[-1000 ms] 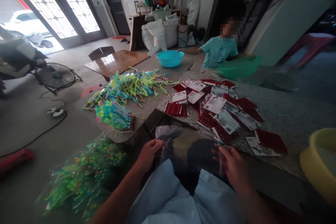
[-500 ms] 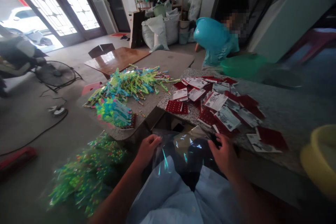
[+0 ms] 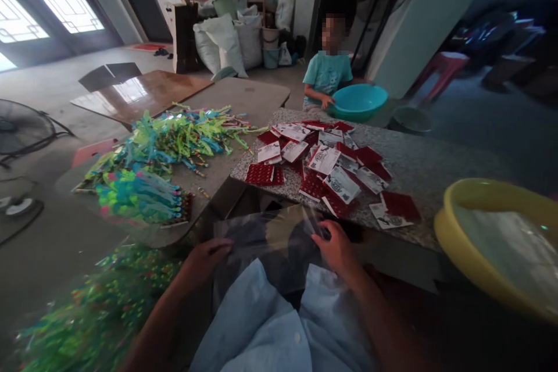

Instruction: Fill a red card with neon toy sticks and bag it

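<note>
Pinching clear plastic (image 3: 261, 244) at the frame's lower centre, left edge in the left hand (image 3: 204, 258), right edge in the right hand (image 3: 340, 250), fingers curled in; just below red-and-white cards (image 3: 325, 160).

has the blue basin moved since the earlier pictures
Yes: the blue basin moved rightward, from the grey table's far end to beyond the granite table.

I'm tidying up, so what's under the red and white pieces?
The red and white pieces overlap in a pile on a speckled tabletop, which shows around them. Whatever the pile's middle covers can't be seen.
</note>
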The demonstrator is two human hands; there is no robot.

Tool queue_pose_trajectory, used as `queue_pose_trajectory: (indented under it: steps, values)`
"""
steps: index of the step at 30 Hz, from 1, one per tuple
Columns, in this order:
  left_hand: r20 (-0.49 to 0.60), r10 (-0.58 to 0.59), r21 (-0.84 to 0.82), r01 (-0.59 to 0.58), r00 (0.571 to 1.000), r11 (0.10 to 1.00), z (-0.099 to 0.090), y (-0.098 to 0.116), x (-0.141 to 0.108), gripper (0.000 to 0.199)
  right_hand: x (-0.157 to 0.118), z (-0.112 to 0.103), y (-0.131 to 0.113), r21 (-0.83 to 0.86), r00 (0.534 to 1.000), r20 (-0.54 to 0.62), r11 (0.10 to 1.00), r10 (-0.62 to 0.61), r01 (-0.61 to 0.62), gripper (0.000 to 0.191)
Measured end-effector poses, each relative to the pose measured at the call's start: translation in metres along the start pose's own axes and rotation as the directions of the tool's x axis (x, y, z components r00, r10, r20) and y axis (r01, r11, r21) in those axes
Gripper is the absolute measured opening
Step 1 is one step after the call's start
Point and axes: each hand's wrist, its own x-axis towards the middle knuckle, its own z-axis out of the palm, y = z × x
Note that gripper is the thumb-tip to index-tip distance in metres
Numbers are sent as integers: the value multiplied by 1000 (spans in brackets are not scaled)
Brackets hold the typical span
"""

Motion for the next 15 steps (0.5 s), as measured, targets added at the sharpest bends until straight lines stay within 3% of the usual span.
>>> queue_pose_trajectory:
  steps: [3, 11, 15]
  values:
    - [-16, 9, -13, -9, 1000, 1000, 2, -3, 4, 42, 2, -8, -14, 58, 999, 33, 998, 8, -9, 14]
    - [-71, -45, 40, 48, 996, 998, -7, -8, 8, 47, 2, -29, -39, 274, 968, 220, 945, 120, -179, 30]
    - [-106, -19, 121, 32, 994, 992, -11, -9, 16, 50, 6, -29, -49, 202, 920, 373, 957, 120, -207, 31]
